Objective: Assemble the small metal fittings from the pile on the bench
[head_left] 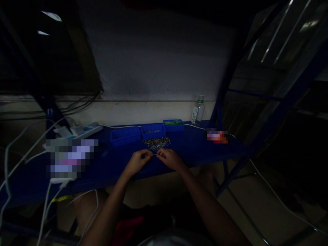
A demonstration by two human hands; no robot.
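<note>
Both hands meet at the front edge of a blue table. My left hand pinches one end of a thin metal piece, and my right hand pinches its other end. Just beyond the fingers lies a loose pile of small brass-coloured parts, with thin silver pins on its near side. Behind the pile stand a blue bin, a second blue bin with a few thin pieces inside, and a blue box holding green items.
A clear bottle stands by the wall. On the left are a white power strip with plugs, a blurred-out object and white cables. Another blurred-out object lies at the right. Blue frame posts rise on both sides.
</note>
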